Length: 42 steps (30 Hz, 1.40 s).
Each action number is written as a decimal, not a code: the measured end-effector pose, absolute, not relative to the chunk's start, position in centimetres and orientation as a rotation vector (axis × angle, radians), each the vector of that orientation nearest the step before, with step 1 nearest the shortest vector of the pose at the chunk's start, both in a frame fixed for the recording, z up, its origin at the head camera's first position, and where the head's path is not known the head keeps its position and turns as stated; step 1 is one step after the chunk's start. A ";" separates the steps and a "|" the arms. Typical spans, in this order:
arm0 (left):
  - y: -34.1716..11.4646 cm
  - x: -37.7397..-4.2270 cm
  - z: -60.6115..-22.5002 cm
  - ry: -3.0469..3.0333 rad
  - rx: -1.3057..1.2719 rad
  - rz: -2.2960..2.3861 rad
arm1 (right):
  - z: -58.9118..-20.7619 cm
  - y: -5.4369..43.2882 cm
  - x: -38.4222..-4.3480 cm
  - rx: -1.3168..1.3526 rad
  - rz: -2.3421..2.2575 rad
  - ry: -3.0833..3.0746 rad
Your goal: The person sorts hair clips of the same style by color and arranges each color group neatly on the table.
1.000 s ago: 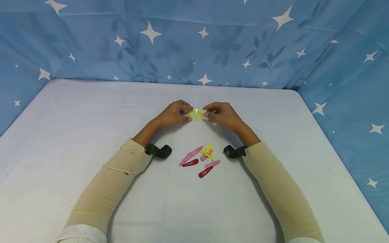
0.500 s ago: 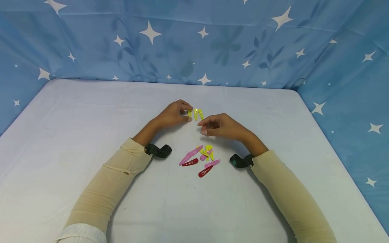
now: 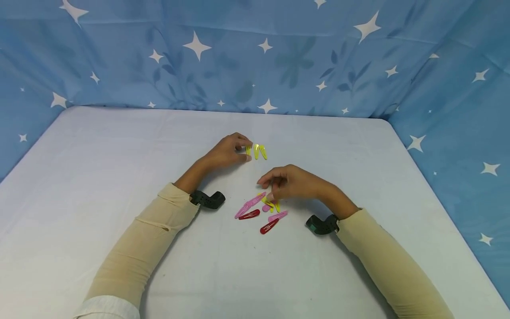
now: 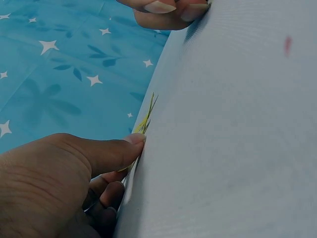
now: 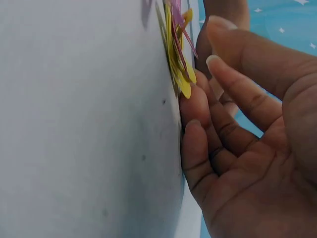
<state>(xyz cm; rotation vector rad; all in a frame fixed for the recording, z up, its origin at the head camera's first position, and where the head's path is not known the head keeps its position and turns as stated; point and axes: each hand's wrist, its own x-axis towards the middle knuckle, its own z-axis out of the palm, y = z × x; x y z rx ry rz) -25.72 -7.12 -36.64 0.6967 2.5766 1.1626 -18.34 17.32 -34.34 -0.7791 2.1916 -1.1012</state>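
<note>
At the far middle of the table, my left hand [image 3: 227, 150] holds a yellow snap hair clip [image 3: 248, 151] between thumb and forefinger. In the left wrist view, the thumb presses against yellow clips [image 4: 144, 123] seen edge-on. Just right of that hand, two more yellow hair clips [image 3: 260, 152] lie side by side. My right hand [image 3: 296, 182] hovers over a loose pile nearer me, its fingers loosely bent and apart, gripping nothing. It partly hides the pile's yellow clips [image 3: 277, 207]. In the right wrist view, its fingertips are close beside yellow clips [image 5: 179, 64].
Around the pile lie a long pink clip [image 3: 249, 205], a red clip [image 3: 249, 214], a second pink clip [image 3: 277, 215] and another red clip [image 3: 269, 226]. A white cloth covers the table [image 3: 207, 270]. Behind hangs a blue curtain [image 3: 235, 57] with white stars.
My right hand has left the yellow clips at the far middle and moved back toward me, over the pile. My left hand stays where it was.
</note>
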 end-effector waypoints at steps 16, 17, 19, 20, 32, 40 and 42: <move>-7.0 -25.7 -36.5 2.588 0.687 1.133 | -34.2 16.6 -17.6 -0.847 -0.928 2.314; -7.0 -25.7 -36.5 2.586 0.685 1.134 | -34.1 16.5 -17.5 -0.851 -0.908 2.324; -7.0 -25.7 -36.5 2.588 0.681 1.130 | -34.0 16.4 -17.5 -0.868 -0.881 2.333; -7.0 -25.7 -36.5 2.591 0.681 1.126 | -34.0 16.4 -17.5 -0.872 -0.876 2.334; -7.1 -25.6 -36.5 2.595 0.673 1.139 | -34.0 16.3 -17.3 -0.818 -0.919 2.374; -7.1 -25.6 -36.6 2.594 0.683 1.132 | -34.4 16.1 -17.6 -0.783 -0.979 2.440; -7.1 -25.6 -36.6 2.589 0.680 1.140 | -34.5 16.1 -17.6 -0.778 -1.012 2.465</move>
